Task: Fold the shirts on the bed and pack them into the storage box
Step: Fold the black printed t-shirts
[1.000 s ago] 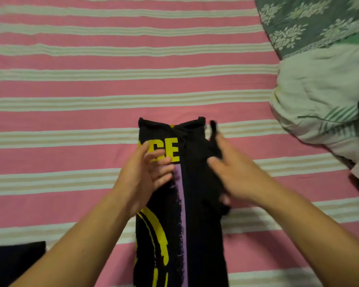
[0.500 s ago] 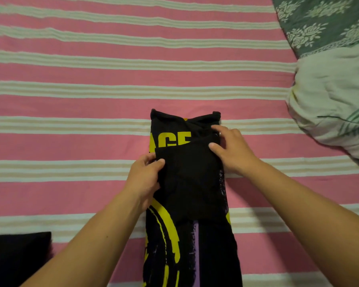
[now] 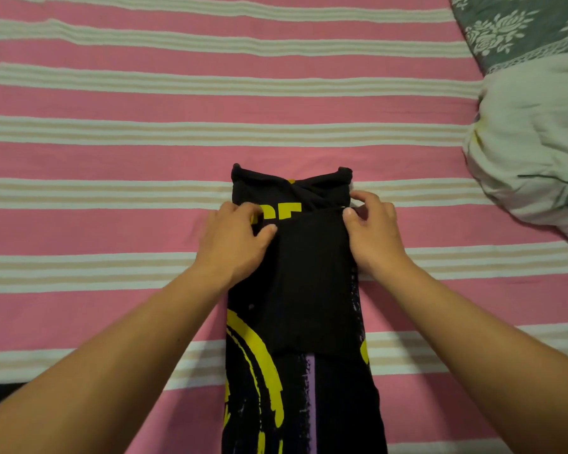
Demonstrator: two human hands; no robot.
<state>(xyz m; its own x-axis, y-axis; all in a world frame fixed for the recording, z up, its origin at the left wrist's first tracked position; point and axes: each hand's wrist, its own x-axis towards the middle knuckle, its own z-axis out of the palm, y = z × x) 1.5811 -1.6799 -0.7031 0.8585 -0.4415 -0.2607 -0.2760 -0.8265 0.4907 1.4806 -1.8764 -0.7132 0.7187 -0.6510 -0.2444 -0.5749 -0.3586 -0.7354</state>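
Item: black printed T-shirt [image 3: 304, 322], mid-fold.
Grip, left hand [image 3: 233, 244]: thumb and curled fingers pinch the left corner of a folded-over black panel, apparently to square that edge.
Grip, right hand [image 3: 373, 231]: fingers pinch the panel's right corner against the shirt's side, holding the flap level.
Position: shirt lies in a narrow lengthwise strip, collar end away from the person, on the pink striped bed sheet [image 3: 112, 224], a flat surface suited to pressing creases.
Adjacent: pale bundled cloth [image 3: 535, 165] and grey floral pillow [image 3: 522, 31], right.
Storage box: not in view.
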